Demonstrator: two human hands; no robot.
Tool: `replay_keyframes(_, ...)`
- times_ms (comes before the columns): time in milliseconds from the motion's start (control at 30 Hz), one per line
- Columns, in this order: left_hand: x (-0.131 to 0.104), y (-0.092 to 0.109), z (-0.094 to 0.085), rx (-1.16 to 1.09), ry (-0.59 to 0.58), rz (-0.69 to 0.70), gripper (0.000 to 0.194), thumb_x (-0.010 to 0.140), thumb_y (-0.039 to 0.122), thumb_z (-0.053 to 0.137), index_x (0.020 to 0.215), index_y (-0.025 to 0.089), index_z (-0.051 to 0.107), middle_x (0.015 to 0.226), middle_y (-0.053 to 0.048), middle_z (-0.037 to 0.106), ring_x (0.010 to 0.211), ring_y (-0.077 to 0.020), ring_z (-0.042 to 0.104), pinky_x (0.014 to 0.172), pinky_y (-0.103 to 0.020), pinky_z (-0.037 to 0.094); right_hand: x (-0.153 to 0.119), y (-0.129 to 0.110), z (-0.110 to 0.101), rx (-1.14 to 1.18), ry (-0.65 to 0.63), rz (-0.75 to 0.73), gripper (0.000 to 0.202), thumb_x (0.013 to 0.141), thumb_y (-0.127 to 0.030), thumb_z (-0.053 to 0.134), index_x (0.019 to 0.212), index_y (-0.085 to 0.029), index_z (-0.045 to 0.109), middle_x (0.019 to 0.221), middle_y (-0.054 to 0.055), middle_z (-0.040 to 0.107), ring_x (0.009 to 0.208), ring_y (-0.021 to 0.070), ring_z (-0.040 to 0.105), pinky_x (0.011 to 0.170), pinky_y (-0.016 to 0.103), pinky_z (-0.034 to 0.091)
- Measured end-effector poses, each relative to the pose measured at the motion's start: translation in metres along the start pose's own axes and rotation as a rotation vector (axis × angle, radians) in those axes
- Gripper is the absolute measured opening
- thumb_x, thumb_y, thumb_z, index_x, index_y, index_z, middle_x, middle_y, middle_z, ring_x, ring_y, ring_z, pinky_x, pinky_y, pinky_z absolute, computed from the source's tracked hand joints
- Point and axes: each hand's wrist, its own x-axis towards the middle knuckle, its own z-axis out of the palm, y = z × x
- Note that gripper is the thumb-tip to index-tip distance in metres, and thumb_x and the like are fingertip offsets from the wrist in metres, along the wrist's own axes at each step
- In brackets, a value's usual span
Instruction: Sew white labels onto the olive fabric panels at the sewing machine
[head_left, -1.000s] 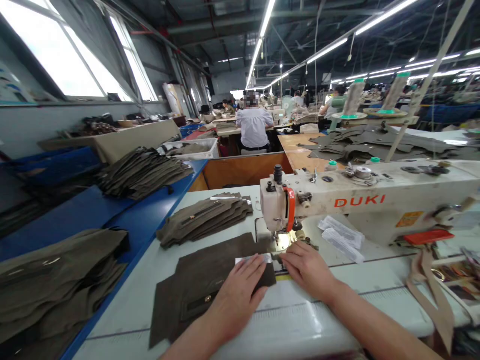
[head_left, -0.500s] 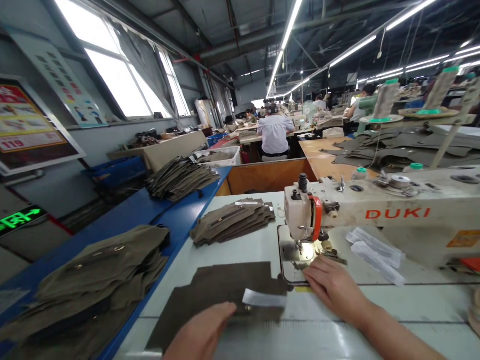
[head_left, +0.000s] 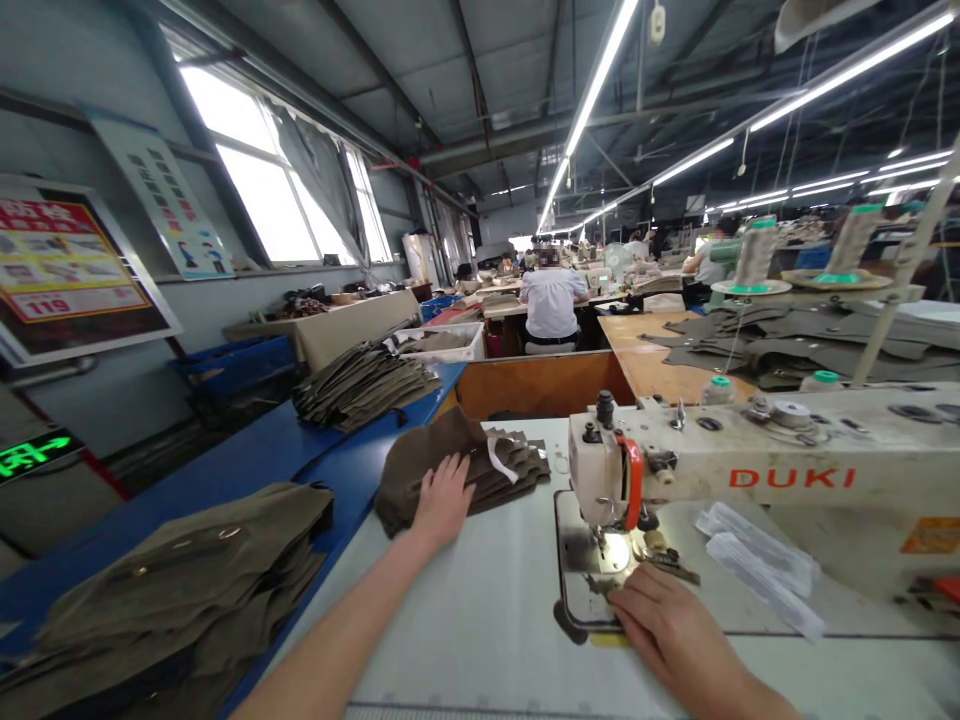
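Note:
My left hand [head_left: 444, 498] lies with fingers stretched out on an olive fabric piece [head_left: 409, 465], which rests bunched on a stack of similar pieces [head_left: 525, 468]. A white strip [head_left: 501, 458] curls on that piece. Beside the needle of a sewing machine [head_left: 607, 450], my right hand [head_left: 671, 630] is closed, fingertips together at the metal plate [head_left: 574, 560]. A small scrap of olive fabric [head_left: 600, 584] shows at its fingertips; the rest of what it pinches is hidden. The machine's lamp lights the needle area.
White strips [head_left: 761, 565] lie right of my right hand. A pile of olive pieces [head_left: 180, 570] and another stack [head_left: 360, 375] rest on the blue table [head_left: 255, 450] at left. Thread cones [head_left: 756, 255] stand behind the machine. A person [head_left: 551, 300] sits ahead, facing away.
My left hand has gone forward from the near table to the stack, and the olive piece with the white strip is now on it. My right hand stays by the needle.

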Motion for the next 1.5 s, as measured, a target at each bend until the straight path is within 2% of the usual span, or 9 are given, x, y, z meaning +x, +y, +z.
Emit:
replay_keyframes(133,-0.021,0.002,0.01,0.062,-0.061,-0.023,0.04,0.089,0.02,0.048,0.128,0.012,0.055,0.136,-0.021,0.054,0.128,-0.0344,0.048,0.1,-0.056,0.041,-0.002,0.004,0.001,-0.028,0.01,-0.074,0.022,0.09,-0.011,0.047,0.093,-0.024,0.064,0.081,0.004,0.068,0.077,0.0197,0.064,0.07,0.03,0.053)
replay_keyframes(300,-0.052,-0.014,-0.037,0.135,-0.049,0.0,0.045,0.09,0.024,0.049,0.134,0.016,0.05,0.146,-0.016,0.045,0.137,-0.0297,0.037,0.106,-0.051,0.036,-0.005,0.017,0.003,-0.092,0.086,-0.225,0.017,0.087,-0.019,0.056,0.099,-0.027,0.065,0.087,0.004,0.072,0.079,0.0212,0.068,0.072,0.031,0.056)
replay_keyframes(567,-0.129,-0.125,-0.126,0.232,0.049,-0.335,0.039,0.085,0.035,0.042,0.107,0.015,0.067,0.12,-0.017,0.066,0.116,-0.0328,0.058,0.098,-0.05,0.045,-0.002,0.019,0.001,-0.144,0.196,-0.312,0.015,0.09,-0.03,0.055,0.095,-0.026,0.068,0.087,0.003,0.074,0.077,0.0189,0.071,0.069,0.025,0.056)
replay_keyframes(833,-0.113,-0.156,-0.171,-0.294,0.028,-0.823,0.03,0.065,0.051,0.057,0.061,0.023,0.067,0.074,-0.007,0.073,0.079,-0.0299,0.068,0.068,-0.035,0.053,0.0,0.015,-0.003,-0.182,0.2,-0.293,0.028,0.097,-0.035,0.045,0.089,-0.024,0.07,0.085,0.001,0.075,0.075,0.0163,0.072,0.071,0.021,0.056)
replay_keyframes(1033,-0.104,-0.162,-0.182,-0.384,0.173,-0.913,0.032,0.066,0.051,0.053,0.06,0.02,0.062,0.063,-0.006,0.066,0.066,-0.0247,0.065,0.055,-0.031,0.051,-0.001,0.015,-0.003,-0.207,0.196,-0.286,0.027,0.096,-0.034,0.046,0.09,-0.025,0.071,0.087,0.002,0.075,0.077,0.0175,0.072,0.071,0.022,0.057)
replay_keyframes(1133,-0.1,-0.152,-0.192,-0.235,0.343,-0.883,0.031,0.076,0.047,0.048,0.073,0.02,0.063,0.076,-0.007,0.069,0.085,-0.0294,0.064,0.07,-0.036,0.051,-0.001,0.014,-0.003,-0.198,0.202,-0.281,0.027,0.096,-0.033,0.046,0.092,-0.025,0.071,0.087,0.002,0.075,0.077,0.0179,0.072,0.073,0.023,0.057)
replay_keyframes(1267,-0.093,-0.112,-0.192,0.054,0.521,-0.324,0.031,0.09,0.038,0.041,0.089,0.018,0.065,0.098,-0.011,0.07,0.097,-0.0277,0.063,0.09,-0.04,0.046,-0.002,0.016,0.0,-0.142,0.174,-0.24,0.023,0.094,-0.033,0.049,0.094,-0.026,0.071,0.088,0.002,0.075,0.078,0.0178,0.071,0.073,0.023,0.056)
replay_keyframes(1367,-0.096,-0.066,-0.162,0.103,0.362,0.043,0.031,0.095,0.03,0.038,0.094,0.016,0.066,0.095,-0.011,0.071,0.091,-0.0242,0.065,0.089,-0.038,0.049,-0.005,0.017,0.003,-0.08,0.139,-0.187,0.021,0.094,-0.033,0.05,0.093,-0.026,0.07,0.087,0.002,0.074,0.079,0.0175,0.07,0.073,0.024,0.055)
replay_keyframes(1500,-0.127,0.005,-0.09,-0.025,0.099,0.112,0.033,0.096,0.016,0.033,0.083,0.019,0.064,0.083,-0.006,0.07,0.075,-0.0189,0.065,0.07,-0.031,0.054,-0.007,0.017,0.006,0.012,0.068,-0.094,0.02,0.095,-0.029,0.049,0.094,-0.026,0.069,0.086,0.003,0.071,0.079,0.0176,0.068,0.078,0.028,0.054)
